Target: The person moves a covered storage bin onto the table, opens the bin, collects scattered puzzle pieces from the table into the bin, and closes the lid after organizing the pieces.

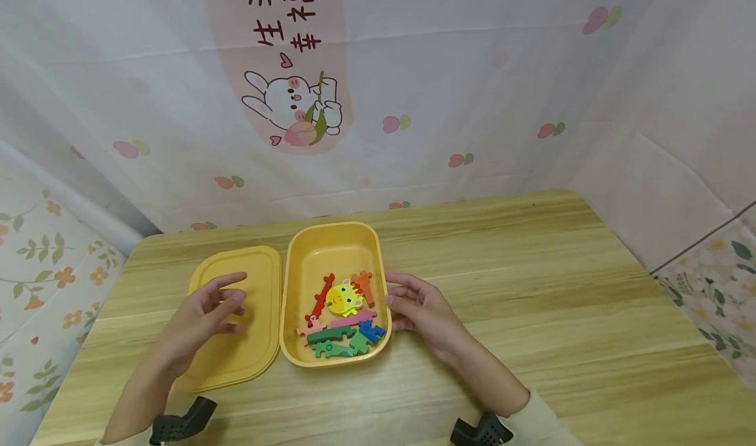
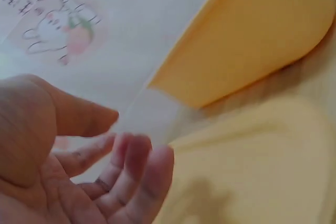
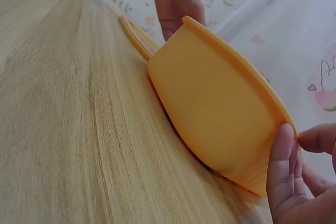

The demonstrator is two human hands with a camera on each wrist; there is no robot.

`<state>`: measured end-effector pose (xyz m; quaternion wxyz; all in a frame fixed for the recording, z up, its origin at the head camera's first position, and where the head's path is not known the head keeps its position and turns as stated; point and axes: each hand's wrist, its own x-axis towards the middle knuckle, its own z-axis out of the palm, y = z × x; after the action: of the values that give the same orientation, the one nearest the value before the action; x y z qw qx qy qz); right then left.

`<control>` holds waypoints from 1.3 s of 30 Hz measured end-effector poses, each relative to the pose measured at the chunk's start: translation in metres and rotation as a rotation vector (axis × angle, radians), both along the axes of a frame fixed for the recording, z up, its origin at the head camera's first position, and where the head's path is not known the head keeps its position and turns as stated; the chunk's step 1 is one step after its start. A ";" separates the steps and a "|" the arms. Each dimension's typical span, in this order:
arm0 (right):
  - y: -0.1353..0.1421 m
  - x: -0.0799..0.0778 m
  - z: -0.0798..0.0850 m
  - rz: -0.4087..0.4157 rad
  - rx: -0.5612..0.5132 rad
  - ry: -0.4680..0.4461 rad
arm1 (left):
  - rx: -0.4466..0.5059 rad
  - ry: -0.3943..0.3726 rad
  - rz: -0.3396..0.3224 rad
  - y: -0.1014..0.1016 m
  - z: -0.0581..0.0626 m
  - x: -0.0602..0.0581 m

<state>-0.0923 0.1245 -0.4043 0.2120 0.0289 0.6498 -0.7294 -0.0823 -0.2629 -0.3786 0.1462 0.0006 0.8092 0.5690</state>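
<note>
A yellow plastic box [image 1: 332, 243] lies on the table with colourful wooden puzzle pieces [image 1: 331, 334] inside. Among them is a yellow animal-head piece [image 1: 344, 298]. At the box's right side my right hand [image 1: 426, 311] holds the rim, thumb at the top edge and fingers against the outer wall; the right wrist view shows these fingers [image 3: 282, 153] at the wall. My left hand [image 1: 201, 318] hovers over the yellow lid [image 1: 254, 361], fingers loosely bent and nothing between them. The left wrist view shows a gap between thumb and fingers [image 2: 157, 169].
The lid lies flat to the left of the box, close to its wall. Wood-grain table [image 1: 531, 288] extends to the right. A white printed curtain [image 1: 449, 92] hangs behind the table, and flowered cloth [image 1: 47, 288] hangs at the left.
</note>
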 end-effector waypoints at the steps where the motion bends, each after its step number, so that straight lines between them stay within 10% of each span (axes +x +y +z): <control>1: 0.000 0.000 0.000 0.000 0.000 0.001 | -0.047 0.020 0.015 -0.006 0.001 0.001; 8: 0.000 0.000 -0.001 -0.004 0.003 -0.007 | -0.381 0.078 0.069 -0.037 0.005 0.004; 16: 0.002 0.002 0.000 0.002 -0.020 0.006 | -0.703 -0.027 0.149 -0.051 0.000 0.002; 39: 0.000 0.003 -0.001 0.003 -0.006 0.015 | -0.849 0.053 0.327 -0.046 -0.016 0.004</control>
<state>-0.0898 0.1250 -0.4053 0.2084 0.0218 0.6494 -0.7310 -0.0782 -0.3093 -0.3948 0.0213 -0.1726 0.9637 0.2024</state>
